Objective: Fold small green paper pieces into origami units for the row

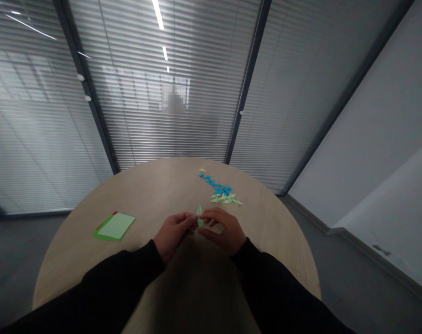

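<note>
Between my two hands is a small folded piece of light green paper (pixel 199 211), its pointed tip standing up above my fingers. My left hand (pixel 174 232) pinches its left side, thumb and fingers together. From the right, my right hand (pixel 225 228) grips it with bent fingers and thumb. Its lower part is partly hidden by the fingertips. Just beyond my right hand lie several light green folded paper figures (pixel 226 198), crane-like in shape. Several blue ones (pixel 218 186) trail away behind them, up to a yellow one (pixel 202 170).
A stack of coloured paper sheets (pixel 116 226), light green on top with green and red edges below, lies on the left of the round wooden table (pixel 155 185). Behind the table stands a glass partition with blinds (pixel 176 134); a white wall (pixel 364 139) is at the right.
</note>
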Demonstrator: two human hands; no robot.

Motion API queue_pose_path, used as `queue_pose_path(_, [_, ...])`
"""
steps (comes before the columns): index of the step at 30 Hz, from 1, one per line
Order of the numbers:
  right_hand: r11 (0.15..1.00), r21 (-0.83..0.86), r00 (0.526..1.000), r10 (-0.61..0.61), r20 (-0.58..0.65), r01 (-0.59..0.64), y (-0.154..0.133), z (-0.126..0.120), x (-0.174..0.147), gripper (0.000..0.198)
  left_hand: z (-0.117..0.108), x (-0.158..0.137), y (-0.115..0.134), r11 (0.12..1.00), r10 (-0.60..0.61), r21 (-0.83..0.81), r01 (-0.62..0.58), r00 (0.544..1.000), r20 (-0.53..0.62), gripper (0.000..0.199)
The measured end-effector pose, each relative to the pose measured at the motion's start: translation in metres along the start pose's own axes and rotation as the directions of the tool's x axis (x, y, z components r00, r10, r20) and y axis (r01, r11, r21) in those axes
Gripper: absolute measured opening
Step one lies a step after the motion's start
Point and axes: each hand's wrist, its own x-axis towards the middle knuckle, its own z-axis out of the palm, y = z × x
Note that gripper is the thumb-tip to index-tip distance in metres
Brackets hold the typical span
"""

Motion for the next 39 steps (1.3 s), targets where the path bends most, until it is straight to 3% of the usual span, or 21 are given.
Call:
queue_pose_path(11, [0.939, -0.302, 0.986, -0.167, 0.022, 0.166, 0.0098, 0.0027, -0.0045, 0.031, 0.0005, 0.0027, -0.0034, 0.993, -0.015, -0.118, 0.018, 1.0, 0.019, 0.029])
queue_pose_path(16, [0.931, -0.32, 0.984, -0.18, 0.011, 0.174, 0.0074, 0.0041, -0.0041, 0.027, -0.0001, 0.0041, -0.0035, 0.989, -0.029, -0.144, 0.033, 0.999, 0.027, 0.031])
queue_pose_path(21, [0.915, -0.353, 0.972, -0.229, -0.052, 0.196, 0.0051, 0.0066, -0.0043, 0.009, 0.0012, 0.0047, -0.0039, 0.984, -0.032, -0.172, 0.035, 0.999, 0.018, 0.033])
queue_pose_path(26, [0.929, -0.299, 0.972, -0.234, -0.01, 0.22, 0.0058, 0.0056, -0.0046, 0.013, 0.0022, 0.0038, -0.0032, 0.985, -0.009, -0.173, 0.014, 0.999, 0.034, 0.03])
queue_pose_path(32, [0.955, -0.25, 0.984, -0.175, -0.026, 0.163, 0.0072, 0.0045, -0.0042, 0.013, 0.0031, 0.0027, -0.0023, 0.992, -0.012, -0.129, 0.014, 1.0, 0.01, 0.031])
queue_pose_path(39, [0.781, -0.545, 0.941, -0.336, 0.047, 0.306, 0.003, 0.0028, -0.0038, 0.011, 0.0025, 0.0042, -0.0055, 0.99, -0.027, -0.139, 0.026, 1.0, -0.004, 0.032])
